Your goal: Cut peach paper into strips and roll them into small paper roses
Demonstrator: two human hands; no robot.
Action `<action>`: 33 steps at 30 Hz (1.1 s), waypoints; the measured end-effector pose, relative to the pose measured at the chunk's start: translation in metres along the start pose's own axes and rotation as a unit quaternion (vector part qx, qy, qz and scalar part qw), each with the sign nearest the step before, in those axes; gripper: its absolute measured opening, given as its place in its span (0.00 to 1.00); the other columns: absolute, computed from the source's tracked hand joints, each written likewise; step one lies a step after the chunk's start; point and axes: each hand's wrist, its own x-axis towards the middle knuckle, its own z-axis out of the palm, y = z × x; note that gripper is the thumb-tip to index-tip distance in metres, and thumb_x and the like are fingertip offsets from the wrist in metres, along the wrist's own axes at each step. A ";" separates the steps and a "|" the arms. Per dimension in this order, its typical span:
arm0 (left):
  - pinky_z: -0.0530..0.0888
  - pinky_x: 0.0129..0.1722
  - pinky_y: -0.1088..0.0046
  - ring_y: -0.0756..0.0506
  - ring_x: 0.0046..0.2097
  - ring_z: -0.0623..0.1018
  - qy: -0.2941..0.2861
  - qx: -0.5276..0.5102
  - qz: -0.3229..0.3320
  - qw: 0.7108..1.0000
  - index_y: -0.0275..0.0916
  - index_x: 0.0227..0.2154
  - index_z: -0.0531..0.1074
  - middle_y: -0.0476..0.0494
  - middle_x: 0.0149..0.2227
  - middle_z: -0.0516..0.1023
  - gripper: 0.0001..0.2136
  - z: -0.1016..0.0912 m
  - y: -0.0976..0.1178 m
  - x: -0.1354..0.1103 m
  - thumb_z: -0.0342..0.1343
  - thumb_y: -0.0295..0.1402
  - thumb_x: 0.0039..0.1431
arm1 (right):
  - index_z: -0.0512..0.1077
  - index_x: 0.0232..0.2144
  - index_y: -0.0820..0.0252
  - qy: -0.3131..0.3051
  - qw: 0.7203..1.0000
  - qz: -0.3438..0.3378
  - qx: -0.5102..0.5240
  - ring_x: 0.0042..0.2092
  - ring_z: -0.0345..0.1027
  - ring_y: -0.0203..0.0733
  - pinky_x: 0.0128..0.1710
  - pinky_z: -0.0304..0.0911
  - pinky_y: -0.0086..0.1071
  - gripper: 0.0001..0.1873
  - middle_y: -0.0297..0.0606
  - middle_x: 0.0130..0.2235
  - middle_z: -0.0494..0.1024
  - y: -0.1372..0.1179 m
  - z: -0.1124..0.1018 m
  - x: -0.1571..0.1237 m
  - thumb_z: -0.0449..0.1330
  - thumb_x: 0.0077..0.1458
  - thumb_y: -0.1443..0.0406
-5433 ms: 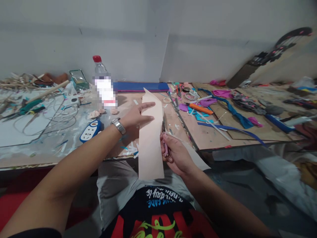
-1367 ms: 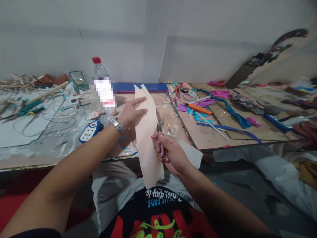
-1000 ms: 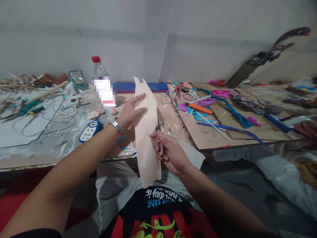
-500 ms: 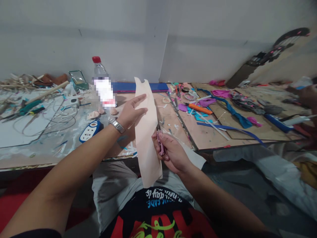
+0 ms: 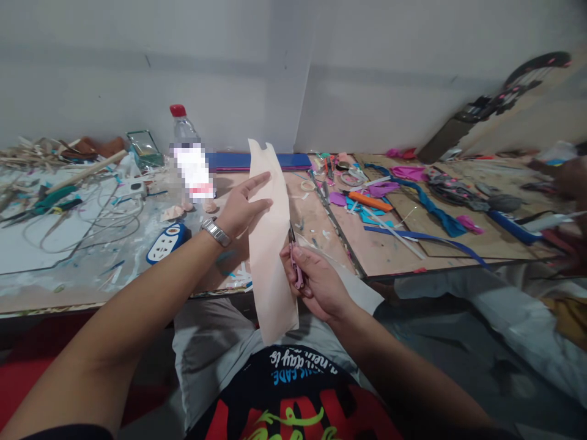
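A long pale peach strip of paper (image 5: 270, 256), notched at its far end, reaches from the bench over my lap. My left hand (image 5: 243, 211) grips its left side; the thumb and a finger lie on top, and the remaining fingers are hidden. In my right hand (image 5: 321, 278) is a pair of scissors with pink handles (image 5: 298, 272). Their dark blades (image 5: 291, 233) are at the strip's right edge; how far apart they stand I cannot tell. Beside my right hand, another pale piece (image 5: 353, 284) of similar material hangs over the bench edge.
A red-capped bottle (image 5: 186, 131) and a blue-and-white power strip (image 5: 168, 243) stand left of the paper. Rightward lie an orange cutter (image 5: 370, 201), a blue ribbon (image 5: 426, 234) and coloured scraps. Green-handled pliers (image 5: 52, 200) lie far left. Another person's hand (image 5: 568, 177) shows far right.
The paper strip has shifted slightly up and left at its ends. The scissors have moved a little to the left along with my right hand. My left hand stays put.
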 end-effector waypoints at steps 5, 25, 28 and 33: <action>0.74 0.61 0.51 0.32 0.68 0.67 -0.010 0.001 0.007 1.000 0.39 0.61 0.71 0.36 0.68 0.67 0.33 0.001 0.002 -0.001 0.66 0.29 0.49 | 0.75 0.40 0.60 -0.005 1.000 -0.002 0.003 0.18 0.46 0.24 0.14 0.37 0.21 0.19 0.26 0.23 0.68 -0.001 0.000 0.001 0.66 0.58 0.50; 0.72 0.63 0.50 0.32 0.67 0.68 -0.027 -0.010 0.010 1.000 0.40 0.62 0.71 0.36 0.68 0.67 0.34 0.002 0.003 -0.002 0.66 0.29 0.49 | 0.73 0.37 0.59 -0.016 1.000 -0.018 -0.003 0.16 0.44 0.23 0.15 0.36 0.21 0.17 0.24 0.22 0.65 -0.002 0.002 0.003 0.65 0.59 0.51; 0.71 0.64 0.52 0.33 0.68 0.67 -0.021 0.000 0.020 1.000 0.40 0.61 0.71 0.37 0.68 0.68 0.33 0.002 0.003 -0.002 0.66 0.29 0.49 | 0.73 0.38 0.58 -0.012 1.000 -0.018 -0.001 0.17 0.45 0.23 0.15 0.37 0.21 0.17 0.25 0.23 0.66 -0.004 0.004 0.002 0.65 0.59 0.51; 0.68 0.67 0.53 0.34 0.69 0.66 -0.023 0.007 0.032 0.999 0.38 0.62 0.71 0.36 0.68 0.68 0.33 0.003 0.004 -0.004 0.66 0.29 0.49 | 0.73 0.40 0.59 -0.014 1.000 -0.021 0.004 0.18 0.44 0.24 0.15 0.36 0.22 0.18 0.25 0.23 0.66 -0.006 0.005 0.003 0.65 0.60 0.50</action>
